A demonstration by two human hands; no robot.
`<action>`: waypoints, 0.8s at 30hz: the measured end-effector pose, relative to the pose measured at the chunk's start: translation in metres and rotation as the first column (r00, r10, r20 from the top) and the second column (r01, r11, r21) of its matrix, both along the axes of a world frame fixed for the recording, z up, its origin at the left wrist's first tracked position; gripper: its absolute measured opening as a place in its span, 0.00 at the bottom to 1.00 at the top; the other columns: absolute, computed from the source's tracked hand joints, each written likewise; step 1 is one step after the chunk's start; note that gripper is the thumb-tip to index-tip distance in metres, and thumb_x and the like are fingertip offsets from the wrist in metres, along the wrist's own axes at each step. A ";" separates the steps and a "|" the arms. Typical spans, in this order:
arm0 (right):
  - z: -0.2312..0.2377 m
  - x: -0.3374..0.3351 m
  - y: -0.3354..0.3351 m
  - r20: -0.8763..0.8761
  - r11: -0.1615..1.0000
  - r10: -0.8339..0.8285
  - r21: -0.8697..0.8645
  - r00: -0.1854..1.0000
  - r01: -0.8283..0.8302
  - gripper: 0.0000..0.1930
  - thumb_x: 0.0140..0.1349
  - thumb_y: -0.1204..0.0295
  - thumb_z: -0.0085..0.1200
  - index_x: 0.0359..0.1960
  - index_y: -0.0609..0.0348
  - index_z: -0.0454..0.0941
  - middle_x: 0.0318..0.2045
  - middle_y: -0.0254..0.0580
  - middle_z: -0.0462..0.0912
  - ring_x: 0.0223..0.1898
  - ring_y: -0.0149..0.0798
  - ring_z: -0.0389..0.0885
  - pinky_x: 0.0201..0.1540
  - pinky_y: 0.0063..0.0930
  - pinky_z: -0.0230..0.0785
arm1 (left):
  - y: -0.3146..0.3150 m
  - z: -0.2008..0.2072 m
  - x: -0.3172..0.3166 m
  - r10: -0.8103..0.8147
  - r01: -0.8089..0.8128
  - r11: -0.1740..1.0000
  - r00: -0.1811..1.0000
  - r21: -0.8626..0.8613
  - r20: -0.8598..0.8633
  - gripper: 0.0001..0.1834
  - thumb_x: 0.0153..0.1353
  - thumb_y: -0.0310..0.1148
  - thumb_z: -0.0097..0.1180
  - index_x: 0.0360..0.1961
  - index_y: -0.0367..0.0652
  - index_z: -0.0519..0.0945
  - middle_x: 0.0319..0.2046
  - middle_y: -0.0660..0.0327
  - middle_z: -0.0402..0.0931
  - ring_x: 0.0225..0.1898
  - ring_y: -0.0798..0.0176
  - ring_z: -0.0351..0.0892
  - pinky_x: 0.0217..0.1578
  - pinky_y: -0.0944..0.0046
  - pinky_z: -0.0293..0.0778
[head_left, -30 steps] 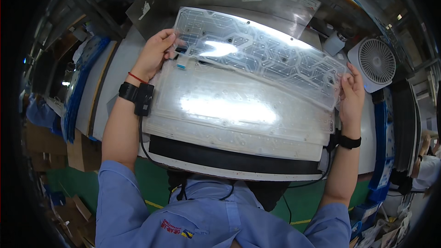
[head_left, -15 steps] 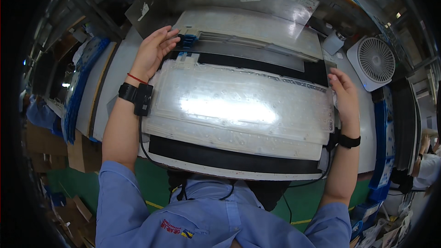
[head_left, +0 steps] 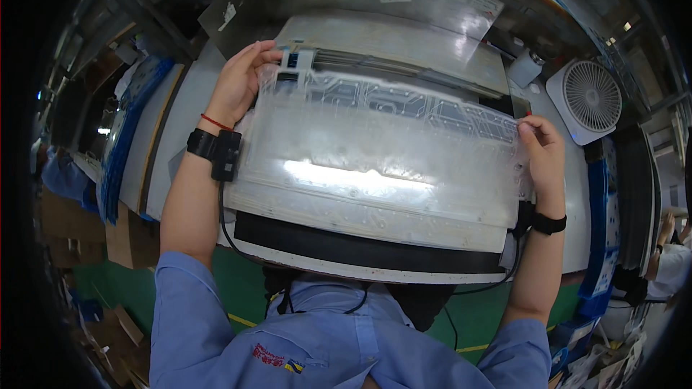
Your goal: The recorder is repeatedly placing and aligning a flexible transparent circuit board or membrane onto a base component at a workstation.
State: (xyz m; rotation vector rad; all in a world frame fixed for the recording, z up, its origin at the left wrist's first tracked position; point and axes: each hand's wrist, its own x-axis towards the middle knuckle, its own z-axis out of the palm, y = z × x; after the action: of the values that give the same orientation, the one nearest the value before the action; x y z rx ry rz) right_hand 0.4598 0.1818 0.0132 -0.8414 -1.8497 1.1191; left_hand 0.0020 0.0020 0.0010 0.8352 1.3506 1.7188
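Grip is two-handed, one end each: right hand looks closed in a thumb-and-finger pinch on the right far corner of the clear sheet; left hand is at the left far corner, fingers nearly straight and little gap to the thumb, but I can't tell if it's a firm pinch or just contact. Sheet is over the near stack, far edge reaching past the stack toward the far stack; near edge blends into the sheets below, so can't call whether it touches. Handling, my view: edges and corners only, no fingertips on the printed traces. Even light tension end to end so the middle doesn't sag or crease; both ends at one height, so it doesn't twist. Watch the narrow tail by the left fingertips: it looks like the easiest bit to fold or snag. Glare on the stack hides the edges, so judge alignment from the corners. Pose: arms spread wide either side of the stack, hands past the wrists toward the far side, left farther out than right. Cable off the left wrist box hangs near the stack's left end; best clear of the sheets.
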 end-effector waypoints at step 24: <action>-0.003 0.004 0.007 0.005 0.995 -0.074 -0.071 0.997 0.074 0.08 0.62 0.73 0.55 0.39 0.64 0.78 0.33 0.30 0.79 0.35 0.23 0.74 0.41 0.17 0.66 | -0.005 -0.003 0.001 -0.275 0.254 0.959 0.941 -0.125 -0.199 0.13 0.67 0.34 0.47 0.49 0.39 0.74 0.38 0.64 0.79 0.36 0.76 0.77 0.37 0.77 0.73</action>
State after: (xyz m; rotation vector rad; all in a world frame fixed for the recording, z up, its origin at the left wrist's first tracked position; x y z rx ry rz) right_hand 0.4638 0.1886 0.0102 -0.9454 -1.7745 1.1434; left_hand 0.0029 -0.0033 -0.0018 1.1173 1.3794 1.3734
